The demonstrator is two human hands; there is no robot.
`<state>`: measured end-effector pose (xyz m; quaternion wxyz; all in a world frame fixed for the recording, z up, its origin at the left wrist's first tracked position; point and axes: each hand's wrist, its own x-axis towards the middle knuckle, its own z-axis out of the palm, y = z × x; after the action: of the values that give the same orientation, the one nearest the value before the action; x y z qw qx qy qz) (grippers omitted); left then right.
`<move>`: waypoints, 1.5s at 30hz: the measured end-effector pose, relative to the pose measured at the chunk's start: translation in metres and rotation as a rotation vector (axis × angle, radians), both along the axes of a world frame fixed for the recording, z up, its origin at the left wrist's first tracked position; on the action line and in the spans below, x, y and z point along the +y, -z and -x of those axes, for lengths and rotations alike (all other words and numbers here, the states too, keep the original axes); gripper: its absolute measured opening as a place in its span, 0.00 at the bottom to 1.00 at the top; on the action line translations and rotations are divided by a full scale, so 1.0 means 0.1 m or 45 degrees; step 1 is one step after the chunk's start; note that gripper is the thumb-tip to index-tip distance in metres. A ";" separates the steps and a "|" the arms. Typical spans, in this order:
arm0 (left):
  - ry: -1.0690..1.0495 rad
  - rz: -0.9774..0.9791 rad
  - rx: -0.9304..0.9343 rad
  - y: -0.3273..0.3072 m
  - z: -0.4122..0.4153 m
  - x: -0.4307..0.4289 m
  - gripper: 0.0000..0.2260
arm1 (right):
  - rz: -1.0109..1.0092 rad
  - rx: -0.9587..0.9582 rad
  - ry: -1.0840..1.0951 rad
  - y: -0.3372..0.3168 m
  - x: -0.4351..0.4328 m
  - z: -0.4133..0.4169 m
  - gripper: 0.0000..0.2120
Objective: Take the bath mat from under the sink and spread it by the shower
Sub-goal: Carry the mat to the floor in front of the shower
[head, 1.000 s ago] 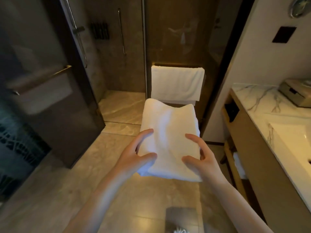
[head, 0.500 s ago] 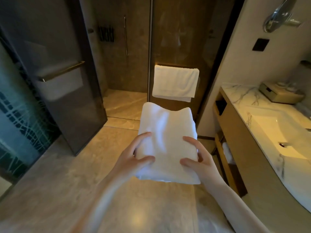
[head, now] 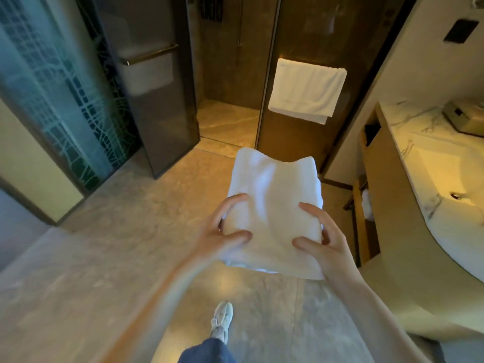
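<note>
Head view: both hands clasp the folded white terry bath mat [head: 272,205] in mid-air, left hand [head: 222,231] and right hand [head: 322,244] curled round its near corners, thumbs on top. Its long axis runs away from the person toward the open shower doorway's pale stone floor [head: 225,121] ahead. Vanity shelf [head: 366,205] at right holds a white bundle.
</note>
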<state>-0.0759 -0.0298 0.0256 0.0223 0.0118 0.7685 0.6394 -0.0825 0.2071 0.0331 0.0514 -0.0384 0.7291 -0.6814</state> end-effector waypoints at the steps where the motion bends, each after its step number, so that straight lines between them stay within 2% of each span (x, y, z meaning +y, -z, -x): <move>1: -0.015 -0.020 -0.001 0.02 -0.18 -0.02 0.30 | -0.005 -0.013 -0.006 0.02 -0.03 -0.14 0.28; 8: -0.153 -0.009 0.006 0.10 -1.15 -0.44 0.30 | -0.027 -0.062 -0.119 0.19 -0.46 -0.80 0.30; 16: -0.240 0.060 0.003 0.16 -1.71 -1.32 0.30 | -0.035 -0.037 -0.261 0.17 -1.33 -1.14 0.29; 22: -0.309 0.175 -0.008 0.14 -2.08 -2.37 0.30 | 0.013 -0.021 -0.341 0.25 -2.44 -1.35 0.31; 29: -0.413 0.270 -0.065 0.06 -2.57 -3.71 0.30 | 0.144 -0.138 -0.529 0.29 -3.87 -1.58 0.31; 37: -0.360 0.289 -0.088 0.18 -2.10 -4.37 0.31 | 0.115 -0.159 -0.508 0.35 -4.45 -1.16 0.31; 45: -0.290 0.249 -0.064 0.23 -0.69 -4.65 0.31 | 0.095 -0.143 -0.404 0.43 -4.73 0.14 0.32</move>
<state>-0.0069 -0.4950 0.0021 -0.0302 -0.0938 0.8225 0.5601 -0.0964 -0.2660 -0.0096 0.1976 -0.1167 0.6840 -0.6925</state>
